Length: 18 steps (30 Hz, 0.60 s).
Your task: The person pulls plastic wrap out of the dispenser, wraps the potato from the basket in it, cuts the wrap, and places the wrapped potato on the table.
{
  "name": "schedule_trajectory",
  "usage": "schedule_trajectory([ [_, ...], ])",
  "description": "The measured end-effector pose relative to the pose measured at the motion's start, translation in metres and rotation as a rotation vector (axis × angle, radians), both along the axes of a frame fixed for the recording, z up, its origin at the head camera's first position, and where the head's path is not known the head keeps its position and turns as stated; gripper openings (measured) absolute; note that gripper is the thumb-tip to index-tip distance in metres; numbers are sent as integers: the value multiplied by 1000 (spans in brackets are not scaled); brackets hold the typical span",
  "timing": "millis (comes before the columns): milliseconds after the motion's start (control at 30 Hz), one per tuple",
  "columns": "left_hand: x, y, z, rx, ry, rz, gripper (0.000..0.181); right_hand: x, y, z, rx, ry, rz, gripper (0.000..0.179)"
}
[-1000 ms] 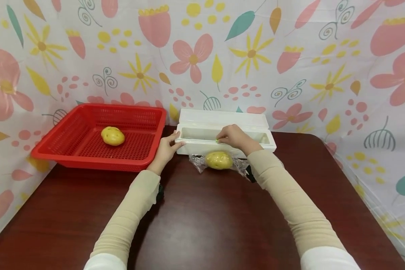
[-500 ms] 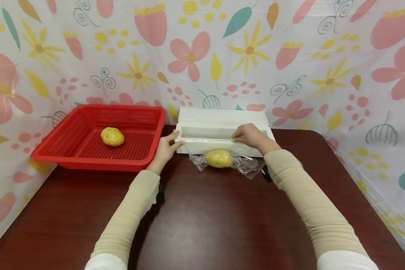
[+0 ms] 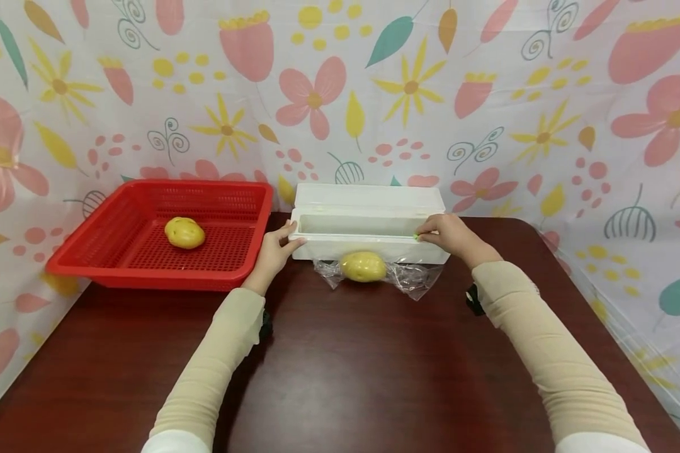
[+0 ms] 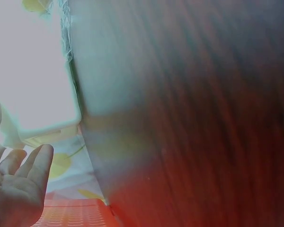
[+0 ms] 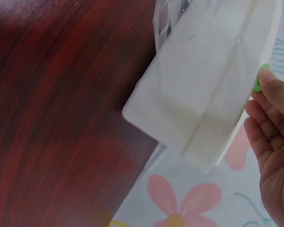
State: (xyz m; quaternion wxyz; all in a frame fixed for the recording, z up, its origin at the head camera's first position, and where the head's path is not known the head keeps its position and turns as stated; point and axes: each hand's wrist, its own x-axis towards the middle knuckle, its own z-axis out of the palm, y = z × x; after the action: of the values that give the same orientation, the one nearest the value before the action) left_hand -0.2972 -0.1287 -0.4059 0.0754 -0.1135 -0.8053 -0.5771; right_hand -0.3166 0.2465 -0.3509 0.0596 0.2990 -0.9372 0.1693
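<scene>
Small green plastic slider (image 3: pixel 416 237), pinched in the right hand (image 3: pixel 453 236), has shifted rightward to the end of the long white plastic box (image 3: pixel 317 251), left hand (image 3: pixel 272 255) gripping the other: clear film (image 3: pixel 413 278), wrapping the yellow oval potato (image 3: pixel 362 267) in front on the dark-red bench (image 3: pixel 340 352), perhaps cut through, its edge indistinct.

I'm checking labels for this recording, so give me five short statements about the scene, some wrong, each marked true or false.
1. The right hand pinches a small green piece. True.
2. The left hand touches the left end of the white box. True.
3. The white box is closed. False: its lid stands open.
4. One potato lies in the red basket. True.
5. The other potato lies behind the white box. False: it lies in front.
</scene>
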Motion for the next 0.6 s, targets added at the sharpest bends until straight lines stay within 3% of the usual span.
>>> schedule_trajectory([
  [133, -1, 2, 0, 8, -2, 9, 55, 3, 15, 2, 30, 3, -15, 19],
  [400, -1, -3, 3, 7, 43, 23, 53, 8, 37, -2, 31, 87, -54, 19],
  [600, -1, 2, -1, 14, 53, 14, 53, 14, 42, 2, 122, 82, -61, 18],
])
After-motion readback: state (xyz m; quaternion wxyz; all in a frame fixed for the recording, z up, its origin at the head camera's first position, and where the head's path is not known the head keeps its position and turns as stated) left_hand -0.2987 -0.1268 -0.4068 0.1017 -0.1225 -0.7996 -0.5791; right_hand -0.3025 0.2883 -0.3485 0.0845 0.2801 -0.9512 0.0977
